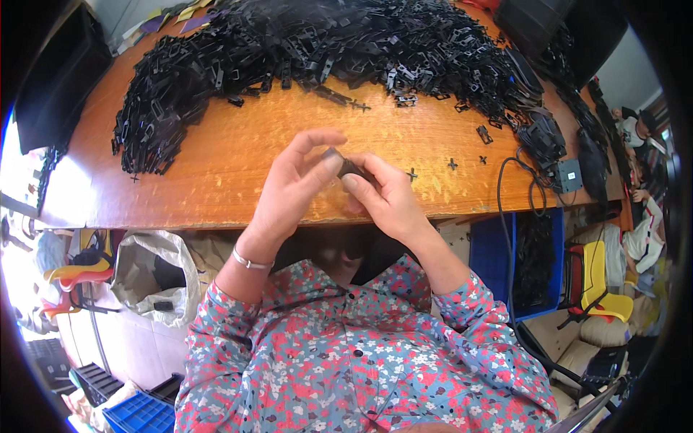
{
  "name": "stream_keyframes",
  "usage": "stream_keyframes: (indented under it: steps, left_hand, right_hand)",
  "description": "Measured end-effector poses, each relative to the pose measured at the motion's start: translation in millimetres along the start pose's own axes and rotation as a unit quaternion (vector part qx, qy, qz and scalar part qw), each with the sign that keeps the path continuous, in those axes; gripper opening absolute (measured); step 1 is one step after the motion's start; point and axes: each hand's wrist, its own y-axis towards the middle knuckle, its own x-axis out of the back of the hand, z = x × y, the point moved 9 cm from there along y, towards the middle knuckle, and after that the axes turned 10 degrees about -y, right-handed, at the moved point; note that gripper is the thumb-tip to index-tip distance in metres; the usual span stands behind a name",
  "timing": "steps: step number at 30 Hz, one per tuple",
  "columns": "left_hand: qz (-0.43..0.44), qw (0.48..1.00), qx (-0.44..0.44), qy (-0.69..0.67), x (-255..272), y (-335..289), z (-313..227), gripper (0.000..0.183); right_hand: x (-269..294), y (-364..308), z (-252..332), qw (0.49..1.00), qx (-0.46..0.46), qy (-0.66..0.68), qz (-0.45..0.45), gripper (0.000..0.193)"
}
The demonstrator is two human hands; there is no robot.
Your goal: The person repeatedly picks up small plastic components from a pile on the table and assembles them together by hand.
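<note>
Both hands meet over the near edge of the wooden table. My right hand (382,193) pinches a small black plastic part (349,168) between thumb and fingers; the fingers cover most of it, so its exact shape is hidden. Just left of it, my left hand (292,177) has its thumb and index finger apart, the thumb tip close to the part. Slight blur leaves it unclear whether that thumb touches it. A few small black cross-shaped pieces (452,164) lie on the tabletop to the right of my hands.
A large heap of black plastic clips (289,50) spreads over the far side of the table (238,155). A black cable (500,191) hangs over the edge at right, above a blue crate (493,252). An open white sack (155,249) stands lower left. People are at far right.
</note>
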Motion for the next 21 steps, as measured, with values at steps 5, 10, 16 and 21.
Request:
stream_keyframes:
  steps: [5, 10, 16, 21]
  left_hand:
    - [0.066, 0.942, 0.148, -0.293, -21.2, 11.3, 20.5, 0.078]
    - [0.083, 0.975, 0.089, -0.184, -42.0, -3.3, 6.9, 0.077]
    - [-0.068, 0.975, 0.058, -0.203, -12.4, -10.3, 8.7, 0.064]
    - [-0.216, 0.962, 0.006, -0.169, 41.0, 0.9, 6.4, 0.040]
  right_hand:
    - [-21.2, -6.3, 3.7, 0.996, -0.040, 0.000, 0.082, 0.026]
    - [-23.2, -5.6, -0.3, 0.996, -0.017, 0.067, 0.063, 0.023]
    - [-39.5, -0.4, 13.9, 0.994, -0.057, 0.015, 0.095, 0.020]
    - [-51.1, 0.5, 14.1, 0.982, -0.100, 0.090, 0.129, 0.029]
